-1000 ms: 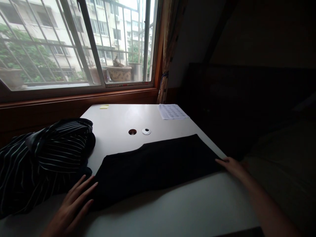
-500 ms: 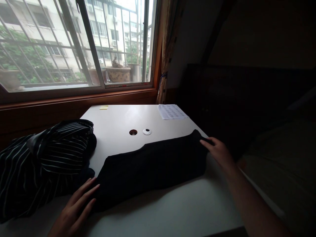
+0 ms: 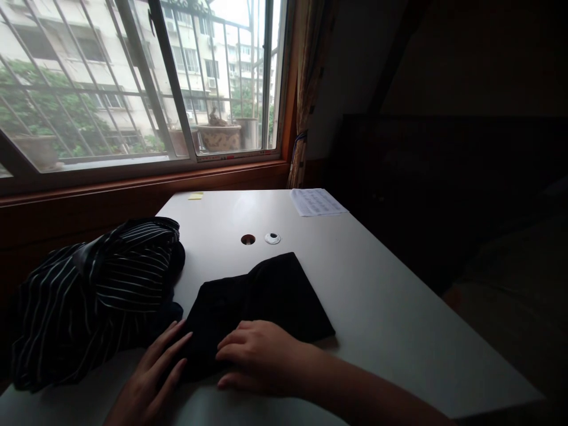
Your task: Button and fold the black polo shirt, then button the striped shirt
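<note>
A black garment (image 3: 266,296) lies folded in half on the white table (image 3: 381,307), its right end laid over toward the left. My right hand (image 3: 257,355) rests on the garment's near left part, fingers curled and pressed down on the cloth. My left hand (image 3: 153,373) lies flat at the garment's left edge, fingers stretched out and touching the fabric. A crumpled black-and-white striped garment (image 3: 97,290) sits just left of both hands.
A cable hole (image 3: 248,239) and its white cap (image 3: 272,238) lie behind the black garment. A printed sheet (image 3: 316,202) and a yellow sticky note (image 3: 195,196) sit near the window. Dark furniture stands to the right of the table.
My right hand carried the garment's right end across to the left, folding it in half, and now presses it down near my left hand. The left hand stayed put.
</note>
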Motion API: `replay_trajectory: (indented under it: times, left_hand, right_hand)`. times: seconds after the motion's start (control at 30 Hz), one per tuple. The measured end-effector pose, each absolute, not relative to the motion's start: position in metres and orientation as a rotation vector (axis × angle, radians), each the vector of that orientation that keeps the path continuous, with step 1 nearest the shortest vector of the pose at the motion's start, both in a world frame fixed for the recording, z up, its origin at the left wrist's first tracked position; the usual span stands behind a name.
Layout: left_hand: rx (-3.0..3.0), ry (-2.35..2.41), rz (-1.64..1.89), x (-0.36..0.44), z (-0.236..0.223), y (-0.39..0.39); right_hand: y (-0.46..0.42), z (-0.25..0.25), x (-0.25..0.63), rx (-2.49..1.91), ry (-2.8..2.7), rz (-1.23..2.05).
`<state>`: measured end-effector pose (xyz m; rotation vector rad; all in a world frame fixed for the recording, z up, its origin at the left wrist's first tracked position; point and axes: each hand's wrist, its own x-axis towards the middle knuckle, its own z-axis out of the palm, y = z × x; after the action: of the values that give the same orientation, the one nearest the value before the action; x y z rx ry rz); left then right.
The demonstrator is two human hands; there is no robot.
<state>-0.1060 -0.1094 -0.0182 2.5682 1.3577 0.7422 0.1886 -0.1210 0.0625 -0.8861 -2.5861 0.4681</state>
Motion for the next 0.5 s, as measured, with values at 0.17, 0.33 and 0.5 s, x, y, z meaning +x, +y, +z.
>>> replay_trajectory:
  times: [0.17, 0.33, 0.5]
  left_hand:
    - [2.58, 1.335, 0.749, -0.108, -0.021, -0.106]
    - [2.594, 1.326, 0.765, -0.108, -0.018, -0.106]
    - [2.598, 1.338, 0.768, -0.107, -0.016, -0.107]
  right_hand:
    - [-0.122, 0.056, 0.263, -1.364, -2.182, 0.35]
    - [-0.128, 0.019, 0.33, -1.847, -1.883, 0.051]
    - [-0.135, -0.003, 0.34, -1.789, -1.803, 0.316]
